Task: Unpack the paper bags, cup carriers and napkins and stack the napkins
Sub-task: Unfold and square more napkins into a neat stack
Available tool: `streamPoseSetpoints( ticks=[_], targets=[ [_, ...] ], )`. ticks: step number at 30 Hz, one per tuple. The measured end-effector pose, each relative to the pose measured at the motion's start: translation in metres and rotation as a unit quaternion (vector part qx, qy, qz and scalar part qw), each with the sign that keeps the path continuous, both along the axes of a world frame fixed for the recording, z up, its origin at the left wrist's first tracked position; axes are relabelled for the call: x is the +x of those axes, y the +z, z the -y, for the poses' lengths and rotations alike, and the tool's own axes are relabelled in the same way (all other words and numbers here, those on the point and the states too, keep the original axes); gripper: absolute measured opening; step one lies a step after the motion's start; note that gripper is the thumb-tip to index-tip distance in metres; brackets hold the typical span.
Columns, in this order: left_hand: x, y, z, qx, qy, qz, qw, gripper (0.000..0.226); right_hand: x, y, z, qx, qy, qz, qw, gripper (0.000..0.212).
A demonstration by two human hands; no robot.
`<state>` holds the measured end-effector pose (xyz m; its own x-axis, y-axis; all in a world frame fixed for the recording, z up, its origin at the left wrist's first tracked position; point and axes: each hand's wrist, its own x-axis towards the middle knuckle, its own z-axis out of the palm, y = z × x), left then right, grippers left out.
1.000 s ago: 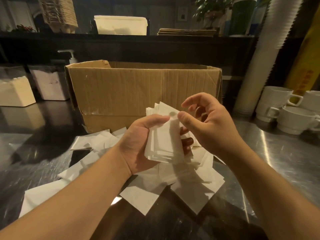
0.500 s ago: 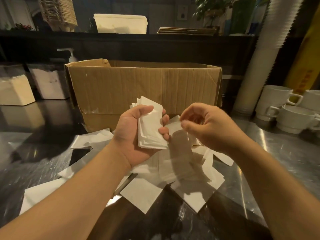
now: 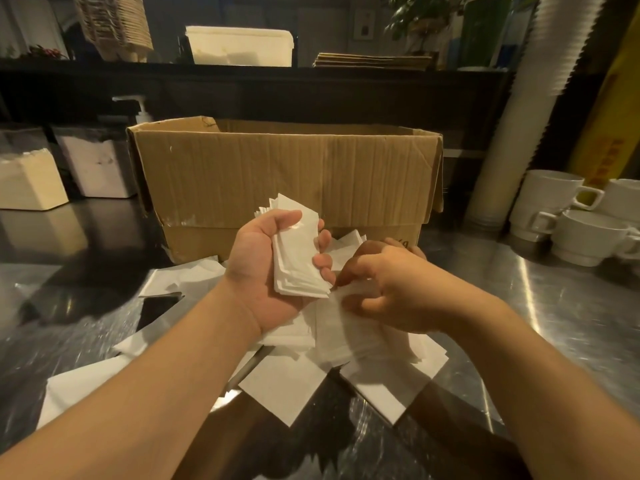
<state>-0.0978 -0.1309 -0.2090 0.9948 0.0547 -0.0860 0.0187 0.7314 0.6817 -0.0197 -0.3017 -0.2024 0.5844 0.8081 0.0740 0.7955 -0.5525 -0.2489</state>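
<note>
Your right hand (image 3: 394,289) has dropped since a second ago: it was up level with the stack, thumb against the top napkin, and now sits low on the loose pile (image 3: 349,344) on the tabletop (image 3: 571,323). Half a second back it was midway, just right of the stack. Your left hand (image 3: 263,268) has shifted a little left and tilted the stack (image 3: 298,258) more on edge; box (image 3: 287,174) and mugs (image 3: 568,216) have not moved.

Left hand pose: palm up and turned inward, forearm coming in from lower left. Grip is closed round the stack, thumb across the top edge, fingertips (image 3: 323,263) wrapped over the right side. Stack is held clear of the tabletop, in front of the box's near wall, sheets slightly fanned at the top.

Right hand pose: back of hand to the camera, knuckles bent, fingers curled down onto a napkin (image 3: 346,327) at the top of the pile. Thumb and fingers look to be pinching that sheet near its upper edge, but motion blur there makes the contact hard to confirm. It sits just below and right of the stack, nearly touching the left fingertips.

Rest of the napkins lie scattered flat on the tabletop, from the box's foot toward you and out to the left.
</note>
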Motion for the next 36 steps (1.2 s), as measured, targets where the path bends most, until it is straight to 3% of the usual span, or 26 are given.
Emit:
streamPoseSetpoints(
  ticks=[12,17,19,21,25,29,36],
  targets=[
    [-0.002,0.000,0.000,-0.016,0.007,0.001,1.000,0.040,0.001,0.002,0.000,0.036,-0.010,0.003,0.999,0.044],
    [0.000,-0.001,-0.005,0.003,0.012,0.004,1.000,0.042,-0.001,0.004,0.002,0.114,0.006,-0.004,0.993,0.017],
    [0.000,0.000,-0.005,0.012,0.013,0.008,1.000,0.042,0.000,0.008,0.008,0.202,0.014,-0.083,0.976,0.010],
    [0.001,0.000,-0.006,0.011,0.015,0.014,1.000,0.042,0.002,0.013,0.014,0.285,0.050,-0.207,0.935,0.004],
    [0.002,-0.003,-0.003,0.051,-0.038,0.025,0.998,0.056,0.000,0.017,0.017,0.359,0.109,-0.341,0.862,0.014],
    [-0.005,-0.005,0.007,0.136,-0.087,0.042,0.986,0.042,-0.001,0.012,0.009,0.381,0.045,-0.329,0.863,0.005],
    [-0.001,-0.010,0.005,0.106,-0.170,0.058,0.978,0.071,-0.008,0.007,0.000,0.392,-0.010,-0.277,0.878,0.009]
  ],
)
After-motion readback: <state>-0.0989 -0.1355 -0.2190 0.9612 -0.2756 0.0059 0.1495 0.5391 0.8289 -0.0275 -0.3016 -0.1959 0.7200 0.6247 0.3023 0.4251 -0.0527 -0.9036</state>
